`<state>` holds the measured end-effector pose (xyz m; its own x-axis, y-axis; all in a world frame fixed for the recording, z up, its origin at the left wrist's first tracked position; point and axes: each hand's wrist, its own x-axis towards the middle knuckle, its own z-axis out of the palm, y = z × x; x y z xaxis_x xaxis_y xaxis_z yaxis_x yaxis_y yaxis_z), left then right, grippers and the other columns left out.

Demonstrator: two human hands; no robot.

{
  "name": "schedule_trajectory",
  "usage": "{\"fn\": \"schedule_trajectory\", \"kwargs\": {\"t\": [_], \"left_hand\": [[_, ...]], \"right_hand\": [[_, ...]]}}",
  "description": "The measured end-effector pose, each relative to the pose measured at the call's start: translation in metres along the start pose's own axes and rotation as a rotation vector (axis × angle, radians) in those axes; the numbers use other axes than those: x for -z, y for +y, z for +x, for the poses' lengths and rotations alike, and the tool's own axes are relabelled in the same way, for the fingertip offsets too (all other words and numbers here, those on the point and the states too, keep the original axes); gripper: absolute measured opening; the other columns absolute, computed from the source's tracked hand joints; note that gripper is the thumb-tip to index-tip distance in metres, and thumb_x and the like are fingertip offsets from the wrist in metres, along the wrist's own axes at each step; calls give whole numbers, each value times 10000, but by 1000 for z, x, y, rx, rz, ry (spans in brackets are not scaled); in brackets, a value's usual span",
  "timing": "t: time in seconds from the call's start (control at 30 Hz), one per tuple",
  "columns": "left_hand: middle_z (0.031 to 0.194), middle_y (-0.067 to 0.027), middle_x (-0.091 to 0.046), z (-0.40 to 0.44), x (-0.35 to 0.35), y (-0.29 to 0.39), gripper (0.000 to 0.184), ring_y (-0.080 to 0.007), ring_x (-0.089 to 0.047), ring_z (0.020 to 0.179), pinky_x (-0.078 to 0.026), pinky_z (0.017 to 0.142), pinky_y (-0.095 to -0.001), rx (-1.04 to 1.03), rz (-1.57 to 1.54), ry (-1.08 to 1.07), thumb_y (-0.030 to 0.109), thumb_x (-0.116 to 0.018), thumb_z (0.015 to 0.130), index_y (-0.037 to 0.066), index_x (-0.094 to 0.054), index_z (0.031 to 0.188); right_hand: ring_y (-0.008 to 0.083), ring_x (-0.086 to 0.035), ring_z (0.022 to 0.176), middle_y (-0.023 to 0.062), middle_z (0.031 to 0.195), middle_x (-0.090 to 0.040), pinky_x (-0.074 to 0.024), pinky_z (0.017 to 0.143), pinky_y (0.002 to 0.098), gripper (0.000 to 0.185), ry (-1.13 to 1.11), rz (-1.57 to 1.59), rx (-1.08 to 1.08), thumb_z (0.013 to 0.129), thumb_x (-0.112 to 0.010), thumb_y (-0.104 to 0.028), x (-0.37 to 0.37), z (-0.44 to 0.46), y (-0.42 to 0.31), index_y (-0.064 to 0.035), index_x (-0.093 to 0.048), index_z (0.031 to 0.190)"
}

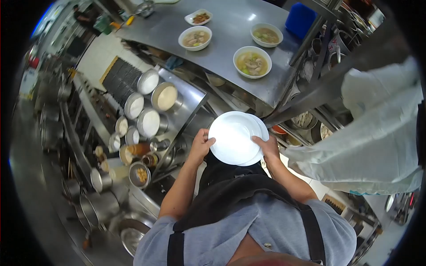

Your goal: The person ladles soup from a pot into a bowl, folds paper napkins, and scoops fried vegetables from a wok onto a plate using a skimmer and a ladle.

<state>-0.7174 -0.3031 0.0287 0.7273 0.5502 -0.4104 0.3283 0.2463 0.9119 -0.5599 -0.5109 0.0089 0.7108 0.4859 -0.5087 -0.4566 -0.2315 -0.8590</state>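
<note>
The plates (230, 139) are plain white, the apron (224, 195) is black, and black straps (176, 248) cross a mottled grey shirt (277, 221). The surface (228, 29) is silvery grey; its soup bowls (253, 77) are white, the broth (249, 60) pale yellow with beige pieces and light green bits, and the small dish (189, 18) is white around reddish-brown food (201, 17). The container (300, 18) is deep blue, the plastic sheeting (372, 124) a cloudy, translucent white. The metal tubs (164, 125) are silver, with white contents (147, 123) in several and cream-yellow in one; the jar (140, 149) is amber. The floor mat (122, 80) is charcoal, edged in yellow, on cream flooring (100, 55)
</note>
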Motion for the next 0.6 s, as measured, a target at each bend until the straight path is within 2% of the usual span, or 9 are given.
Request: {"fn": "schedule_trajectory", "kwargs": {"t": [0.07, 0.13, 0.17, 0.2, 0.3, 0.4, 0.5, 0.57, 0.6], "left_hand": [[879, -131, -631, 39, 11, 9, 278, -150, -597, 767, -463, 704, -276, -2, -95, -131, 20, -562, 826, -14, -443, 1076], [866, -128, -628, 81, 20, 15, 278, -153, -598, 751, -465, 672, -271, 20, -62, -231, 13, -545, 827, -9, -435, 1081], [859, -124, -626, 99, 21, 20, 284, -153, -599, 751, -464, 669, -269, 49, -70, -262, 5, -541, 825, -8, -429, 1086], [852, -120, -625, 116, 22, 25, 291, -153, -600, 752, -463, 667, -267, 77, -78, -288, -2, -538, 823, -7, -423, 1090], [894, -117, -617, 148, 22, 48, 292, -144, -594, 783, -459, 698, -260, 89, -100, -338, -23, -520, 833, -1, -412, 1103], [934, -108, -609, 174, 28, 54, 286, -136, -585, 814, -455, 716, -257, 77, -70, -347, -26, -504, 851, 2, -405, 1118], [949, -105, -602, 190, 29, 63, 286, -133, -579, 836, -454, 732, -257, 89, -74, -403, -23, -501, 859, 2, -402, 1126], [973, -111, -592, 197, 23, 64, 281, -129, -576, 854, -455, 744, -257, 15, -34, -451, -20, -496, 865, 0, -401, 1129], [973, -111, -592, 200, 19, 64, 281, -129, -576, 854, -455, 744, -257, 26, -31, -461, -20, -496, 865, 0, -401, 1129]], "right_hand": [[186, -616, 921, 134, 1072, -630, -472, 838, 308, 531, 62, 28, 3, 731, -718, -115, -16, 6, -14, 35, -525, 1203], [191, -602, 961, 140, 1119, -610, -461, 868, 300, 570, 101, 164, 105, 720, -719, -66, -31, 15, -31, 18, -502, 1241], [197, -575, 1026, 151, 1177, -578, -436, 911, 296, 679, 160, 104, 172, 712, -717, -33, -34, 27, -27, -8, -427, 1325], [197, -575, 1026, 151, 1177, -578, -436, 911, 296, 679, 203, 107, 152, 712, -717, -33, -37, 32, -36, -8, -427, 1325], [192, -544, 1081, 168, 1218, -550, -402, 948, 300, 832, 286, 29, 187, 715, -722, -51, -54, 41, -77, -57, -287, 1423], [191, -536, 1091, 166, 1220, -548, -400, 948, 298, 814, 328, -40, 207, 716, -731, -69, -57, 60, -76, -55, -312, 1413], [192, -526, 1100, 160, 1207, -551, -401, 946, 296, 751, 323, 34, 119, 717, -741, -93, -64, 68, -81, -48, -383, 1376], [189, -526, 1096, 157, 1199, -553, -404, 941, 294, 716, 324, 37, 93, 716, -745, -98, -69, 71, -80, -38, -421, 1352], [178, -550, 1043, 148, 1157, -576, -424, 906, 286, 649, 361, 54, 100, 729, -741, -114, -71, 73, -76, -25, -464, 1308]]}}
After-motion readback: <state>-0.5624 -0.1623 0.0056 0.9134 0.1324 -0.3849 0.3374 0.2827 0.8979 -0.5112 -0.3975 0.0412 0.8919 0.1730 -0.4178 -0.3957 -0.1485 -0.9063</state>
